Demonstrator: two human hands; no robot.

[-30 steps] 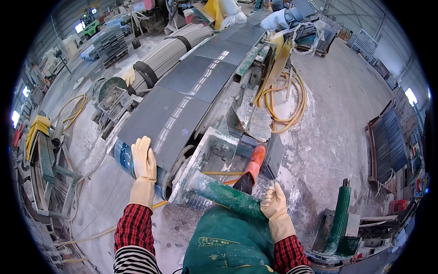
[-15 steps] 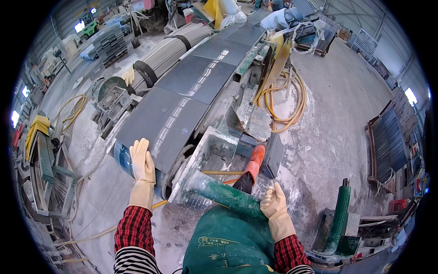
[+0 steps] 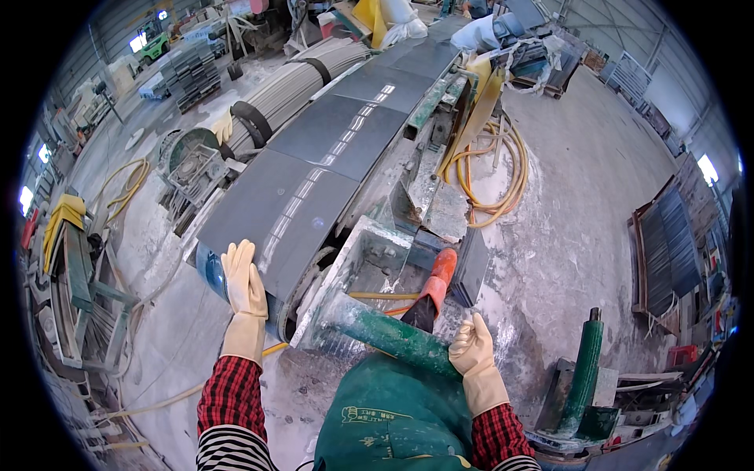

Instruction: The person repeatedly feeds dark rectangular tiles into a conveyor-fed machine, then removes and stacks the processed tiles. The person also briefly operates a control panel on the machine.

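Observation:
Dark grey stone slabs (image 3: 302, 184) lie in a row on a long conveyor that runs away from me. My left hand (image 3: 245, 284), in a pale glove, rests flat with fingers together on the near left corner of the closest slab. My right hand (image 3: 473, 351), also gloved, grips the end of a green metal bar (image 3: 385, 334) on the machine frame in front of my green apron. An orange-handled tool (image 3: 436, 284) sticks up just beyond the bar.
Yellow hoses (image 3: 491, 177) coil on the dusty floor right of the conveyor. A green post (image 3: 585, 369) stands at lower right, racks of dark slabs (image 3: 667, 243) at far right. A motor and pulley (image 3: 188, 161) sit left of the belt, with metal frames (image 3: 75, 275) further left.
My left hand has slid slightly up onto the slab corner. The right hand stays on the green bar.

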